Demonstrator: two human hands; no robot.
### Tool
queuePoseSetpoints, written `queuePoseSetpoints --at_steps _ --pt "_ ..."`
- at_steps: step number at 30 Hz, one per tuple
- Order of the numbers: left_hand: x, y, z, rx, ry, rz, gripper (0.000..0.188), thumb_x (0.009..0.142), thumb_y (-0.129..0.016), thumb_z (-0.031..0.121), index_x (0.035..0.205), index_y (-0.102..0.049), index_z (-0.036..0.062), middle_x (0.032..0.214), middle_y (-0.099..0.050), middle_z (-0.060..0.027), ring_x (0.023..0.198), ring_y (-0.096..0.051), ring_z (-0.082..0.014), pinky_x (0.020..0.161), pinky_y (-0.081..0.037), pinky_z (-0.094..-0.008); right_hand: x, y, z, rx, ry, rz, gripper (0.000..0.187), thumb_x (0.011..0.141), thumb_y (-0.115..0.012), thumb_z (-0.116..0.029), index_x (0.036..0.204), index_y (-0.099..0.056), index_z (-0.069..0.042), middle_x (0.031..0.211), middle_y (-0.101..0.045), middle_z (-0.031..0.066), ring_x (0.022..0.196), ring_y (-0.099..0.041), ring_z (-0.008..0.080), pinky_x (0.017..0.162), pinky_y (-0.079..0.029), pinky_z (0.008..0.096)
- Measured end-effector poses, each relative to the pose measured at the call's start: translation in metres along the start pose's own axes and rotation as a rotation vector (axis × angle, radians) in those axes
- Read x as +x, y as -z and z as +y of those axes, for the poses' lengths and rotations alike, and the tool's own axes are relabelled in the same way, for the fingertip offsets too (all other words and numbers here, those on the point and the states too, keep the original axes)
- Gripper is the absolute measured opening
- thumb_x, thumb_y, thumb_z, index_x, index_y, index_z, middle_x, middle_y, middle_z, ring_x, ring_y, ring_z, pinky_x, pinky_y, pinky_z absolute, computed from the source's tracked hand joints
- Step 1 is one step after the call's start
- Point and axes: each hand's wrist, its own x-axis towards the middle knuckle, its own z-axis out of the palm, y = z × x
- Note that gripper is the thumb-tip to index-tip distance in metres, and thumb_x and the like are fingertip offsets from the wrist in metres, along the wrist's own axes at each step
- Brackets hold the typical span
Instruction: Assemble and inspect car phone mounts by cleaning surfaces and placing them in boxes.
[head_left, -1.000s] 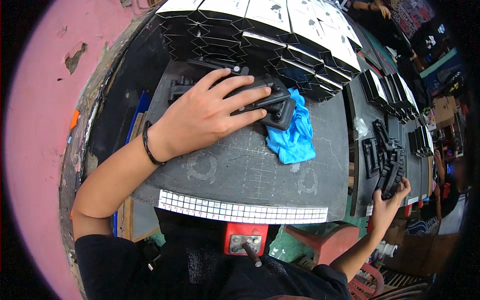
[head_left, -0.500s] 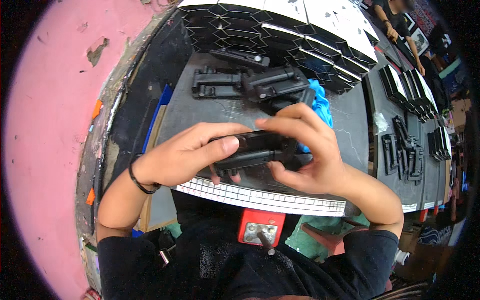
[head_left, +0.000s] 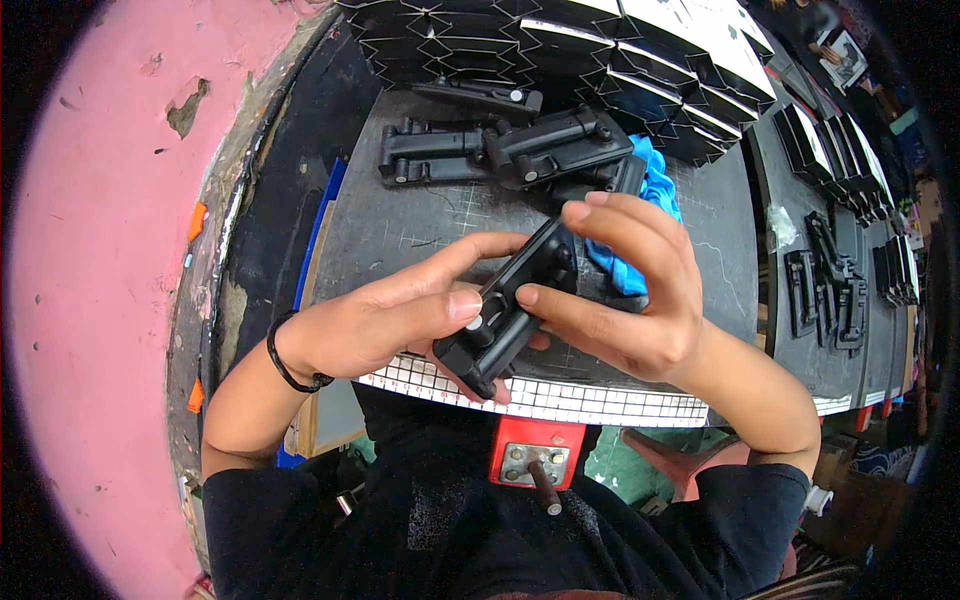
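Observation:
Just above the near part of the table, I hold a long black plastic fitting [head_left: 500,350] with a rounded bar along its face. It slants, one end low toward me, the other up to the right. My left hand [head_left: 375,322] grips its lower part, thumb on the face by a light round pin and other fingers partly hidden beneath. My right hand [head_left: 645,310] holds the upper part, thumb on the bar and fingertips at the far end. Similar black fittings [head_left: 435,158] lie farther back, some overlapping. A blue cloth [head_left: 660,185] is behind my right hand.
Stacked black-and-white boxes [head_left: 560,60] line the table's back. A grid-marked strip [head_left: 600,405] runs along the front edge, above a red block [head_left: 515,440] with a metal rod. On a right-hand table are more black fittings [head_left: 835,285] and boxes [head_left: 835,150]. A pink wall [head_left: 100,300] stands left.
The black fitting has turned from nearly level to a steep slant, its face now more toward me. My right thumb has moved onto the bar. The person at the far right has mostly left view.

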Motion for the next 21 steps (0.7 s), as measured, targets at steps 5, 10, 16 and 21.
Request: queuePoseSetpoints --at_steps 5,10,16,21 --pt "-0.003 0.004 0.004 -0.121 0.062 -0.118 0.076 0.120 -0.041 0.049 0.176 -0.010 0.0081 0.143 -0.066 -0.0279 0.114 -0.079 -0.0402 0.093 -0.070 -0.0460 -0.006 0.001 0.002 -0.089 0.192 -0.093 0.041 0.078 -0.074 -0.026 0.113 -0.082 -0.007 0.126 -0.073 0.0116 0.118 -0.070 0.0324 0.099 -0.059 0.0481" --pt "-0.003 0.016 -0.007 -0.238 0.054 -0.201 0.074 0.121 -0.037 0.048 0.176 -0.008 0.0103 0.145 -0.065 -0.0273 0.111 -0.079 -0.0445 0.095 -0.070 -0.0474 -0.003 0.002 -0.001 -0.059 0.148 -0.095 0.040 0.079 -0.074 -0.024 0.113 -0.082 -0.005 0.123 -0.072 0.0098 0.117 -0.070 0.0307 0.100 -0.060 0.0501" --pt "-0.005 -0.002 0.000 -0.229 0.012 -0.074 0.077 0.120 -0.040 0.044 0.178 -0.002 0.0100 0.151 -0.062 -0.0245 0.122 -0.076 -0.0404 0.101 -0.068 -0.0513 -0.004 0.004 -0.006 -0.174 0.153 0.060 0.031 0.081 -0.082 -0.018 0.109 -0.080 -0.006 0.139 -0.072 0.0203 0.130 -0.068 0.0462 0.108 -0.059 0.0553" --pt "-0.005 0.001 -0.002 -0.058 -0.050 0.011 0.078 0.119 -0.042 0.042 0.179 -0.002 0.0104 0.153 -0.060 -0.0224 0.120 -0.076 -0.0325 0.101 -0.067 -0.0478 -0.002 0.008 -0.011 0.452 -0.260 0.063 0.048 0.077 -0.092 0.002 0.121 -0.075 -0.003 0.143 -0.063 0.0263 0.133 -0.065 0.0440 0.103 -0.061 0.0484"
